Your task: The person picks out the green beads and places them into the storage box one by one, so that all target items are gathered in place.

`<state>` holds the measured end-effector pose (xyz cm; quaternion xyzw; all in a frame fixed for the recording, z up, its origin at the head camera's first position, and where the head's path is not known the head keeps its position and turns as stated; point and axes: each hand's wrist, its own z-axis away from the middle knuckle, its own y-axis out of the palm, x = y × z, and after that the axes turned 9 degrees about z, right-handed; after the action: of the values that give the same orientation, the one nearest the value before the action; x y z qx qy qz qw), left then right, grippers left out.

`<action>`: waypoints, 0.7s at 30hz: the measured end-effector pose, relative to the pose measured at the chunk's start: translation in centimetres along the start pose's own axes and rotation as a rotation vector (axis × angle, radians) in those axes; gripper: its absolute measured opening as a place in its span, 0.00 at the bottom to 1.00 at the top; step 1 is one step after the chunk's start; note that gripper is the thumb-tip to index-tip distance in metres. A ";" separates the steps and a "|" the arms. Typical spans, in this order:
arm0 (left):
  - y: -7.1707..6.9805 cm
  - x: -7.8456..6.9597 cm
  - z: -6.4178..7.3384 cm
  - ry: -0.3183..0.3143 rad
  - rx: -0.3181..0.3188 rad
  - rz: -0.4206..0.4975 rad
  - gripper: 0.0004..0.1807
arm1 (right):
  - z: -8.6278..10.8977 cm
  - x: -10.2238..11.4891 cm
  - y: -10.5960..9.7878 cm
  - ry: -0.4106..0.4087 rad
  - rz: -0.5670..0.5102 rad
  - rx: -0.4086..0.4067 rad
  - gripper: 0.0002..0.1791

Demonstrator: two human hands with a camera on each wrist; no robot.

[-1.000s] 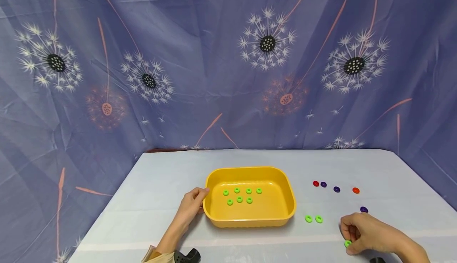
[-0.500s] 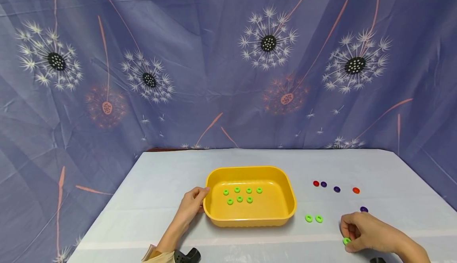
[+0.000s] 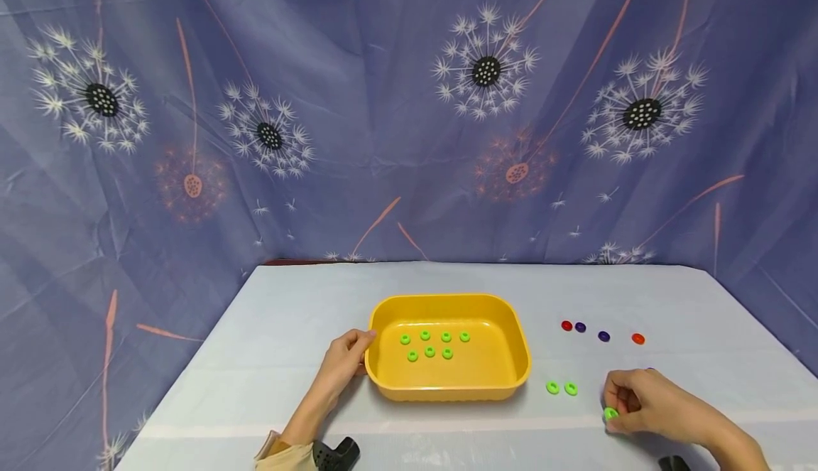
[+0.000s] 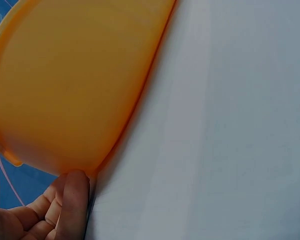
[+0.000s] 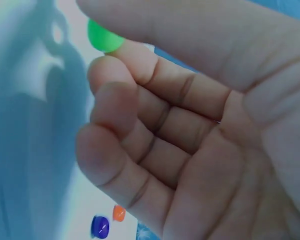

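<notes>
A yellow rectangular tray (image 3: 447, 394) stands on the white table, with several small green rings (image 3: 429, 352) lying on its floor. My left hand (image 3: 343, 363) grips the tray's left end, thumb at the rim and fingers against the outer wall, as the left wrist view shows from below. Right of the tray, my right hand (image 3: 658, 403) pinches one green ring (image 5: 104, 37) between thumb and index finger, the other fingers curled beneath. Two more green rings (image 3: 562, 388) lie on the table between the tray and my right hand.
Farther back on the right lie a red ring (image 3: 566, 326), two purple rings (image 3: 603, 337) and an orange-red ring (image 3: 637, 339). Another purple ring is mostly hidden behind my right hand. A blue dandelion-print cloth (image 3: 383, 137) hangs behind the table (image 3: 307, 293).
My right hand has lifted slightly and shifted a little left with the green ring pinched in it. The left hand keeps its grip on the tray. The head view has tipped slightly.
</notes>
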<state>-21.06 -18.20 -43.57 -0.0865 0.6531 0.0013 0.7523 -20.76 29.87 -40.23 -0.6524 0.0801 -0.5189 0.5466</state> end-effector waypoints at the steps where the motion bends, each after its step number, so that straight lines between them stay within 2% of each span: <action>1: 0.0 0.0 0.0 0.000 0.000 0.001 0.22 | -0.2 0.1 -0.1 -0.004 0.006 -0.012 0.14; 6: 0.1 -0.1 0.1 0.000 -0.004 -0.004 0.22 | -1.5 1.3 -0.3 -0.042 0.038 -0.060 0.14; 11: 0.0 -0.1 0.2 0.006 -0.002 -0.006 0.23 | -3.4 3.2 -1.4 -0.066 0.086 -0.068 0.16; 16: -0.2 -0.1 0.1 0.014 0.000 -0.024 0.25 | -5.9 5.6 -3.1 -0.116 0.165 -0.083 0.15; 21: -0.1 -0.1 0.2 0.011 0.005 -0.015 0.24 | -8.9 8.1 -4.3 -0.149 0.247 -0.054 0.13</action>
<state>-20.90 -18.25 -43.40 -0.0893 0.6566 -0.0064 0.7489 -25.88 20.49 -33.22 -0.6887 0.1330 -0.3954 0.5930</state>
